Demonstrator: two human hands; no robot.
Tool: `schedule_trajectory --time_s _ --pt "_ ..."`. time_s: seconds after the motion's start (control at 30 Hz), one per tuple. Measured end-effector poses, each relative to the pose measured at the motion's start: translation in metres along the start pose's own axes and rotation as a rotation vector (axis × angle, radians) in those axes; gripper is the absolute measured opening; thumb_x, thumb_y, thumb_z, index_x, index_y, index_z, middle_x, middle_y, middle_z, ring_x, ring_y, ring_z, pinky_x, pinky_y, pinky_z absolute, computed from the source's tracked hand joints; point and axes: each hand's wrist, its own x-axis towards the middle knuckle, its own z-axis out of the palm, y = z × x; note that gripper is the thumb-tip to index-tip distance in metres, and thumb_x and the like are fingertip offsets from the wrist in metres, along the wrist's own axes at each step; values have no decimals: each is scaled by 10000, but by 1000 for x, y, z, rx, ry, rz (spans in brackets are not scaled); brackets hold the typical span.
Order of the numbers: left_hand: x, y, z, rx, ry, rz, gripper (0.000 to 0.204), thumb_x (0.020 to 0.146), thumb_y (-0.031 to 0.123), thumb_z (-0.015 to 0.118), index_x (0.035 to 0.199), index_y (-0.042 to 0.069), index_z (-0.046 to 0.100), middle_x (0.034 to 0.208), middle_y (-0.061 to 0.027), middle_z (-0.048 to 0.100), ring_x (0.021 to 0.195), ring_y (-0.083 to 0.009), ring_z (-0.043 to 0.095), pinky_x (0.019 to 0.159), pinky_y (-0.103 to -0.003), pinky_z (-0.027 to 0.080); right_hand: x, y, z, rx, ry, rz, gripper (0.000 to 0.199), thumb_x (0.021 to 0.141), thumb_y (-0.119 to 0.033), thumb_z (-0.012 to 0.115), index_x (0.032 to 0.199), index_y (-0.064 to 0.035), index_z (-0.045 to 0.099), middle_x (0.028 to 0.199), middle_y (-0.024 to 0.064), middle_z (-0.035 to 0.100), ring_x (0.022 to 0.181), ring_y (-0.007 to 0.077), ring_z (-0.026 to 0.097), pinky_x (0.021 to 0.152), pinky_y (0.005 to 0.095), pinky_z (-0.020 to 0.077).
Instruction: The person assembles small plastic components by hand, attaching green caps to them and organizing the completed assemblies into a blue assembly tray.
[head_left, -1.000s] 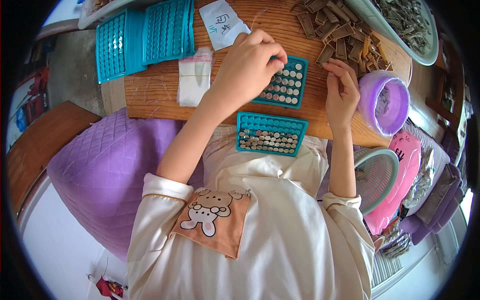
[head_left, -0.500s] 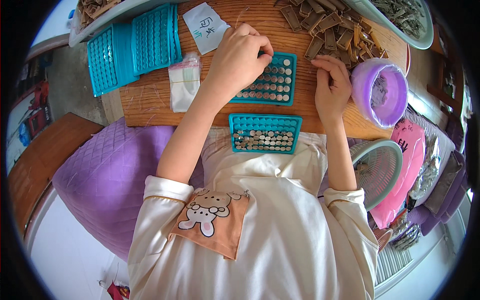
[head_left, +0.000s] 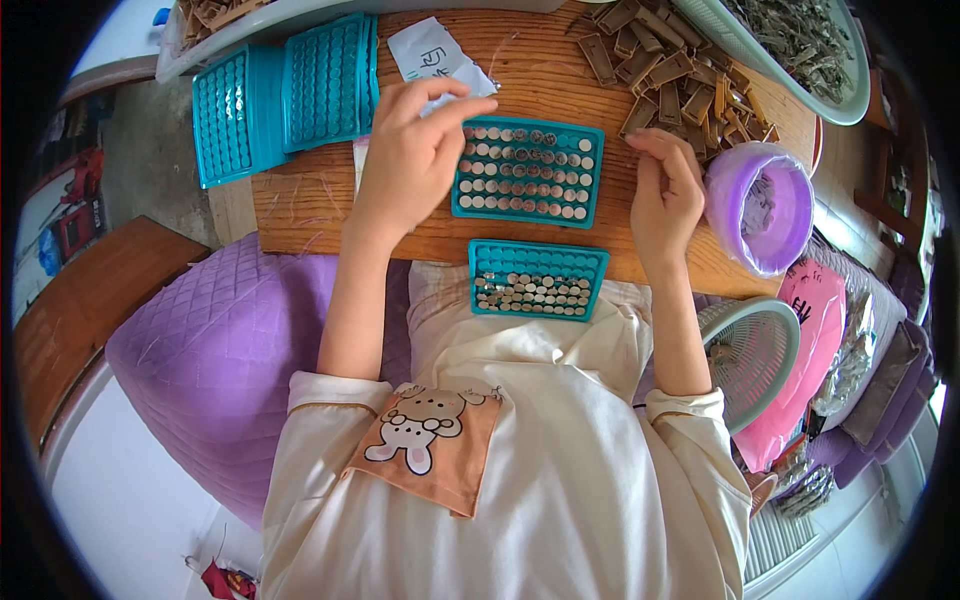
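A teal tray of round pockets [head_left: 597,180] lies on the wooden table, its rows mostly filled with small silvery and white discs. A few pockets near the right end of its far row hold none. My left hand [head_left: 405,165] hovers at the tray's far left corner, fingers partly stretched and apart, with nothing visible in them. My right hand [head_left: 665,195] is just right of the tray, thumb and fingers drawn together; anything between the fingertips is too small to tell. A second teal tray [head_left: 540,252] sits nearer my lap, tilted, with loose discs gathered in its near half.
Stacked teal trays [head_left: 240,110] stand at the far left, beside a handwritten white paper [head_left: 425,45]. Brown rectangular pieces [head_left: 665,70] are piled at the far right. A purple lined bucket [head_left: 808,205] stands at the right edge, with a green basket [head_left: 775,350] below it.
My left hand has moved left off the tray, uncovering its far row, and its fingers have spread. The right hand stays almost in place. The whole view has shifted slightly.
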Motion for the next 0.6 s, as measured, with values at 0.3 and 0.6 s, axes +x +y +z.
schedule_trajectory --time_s 0.3,0.6 --pt "-22 -1 14 142 -35 178 384 734 222 427 1042 133 637 1229 -86 470 1097 -306 358 955 -488 253 7 -13 25 -307 -400 -405 322 847 -331 535 1076 -123 625 1246 146 444 1124 362 378 939 456 342" --pt "-23 -2 21 181 -103 159 475 855 358 270 1064 169 653 1273 -80 462 1172 -313 310 1011 -505 145 2 -2 28 -254 -361 -406 500 902 -488 342 1022 -120 659 1287 146 419 1147 371 342 968 466 295"
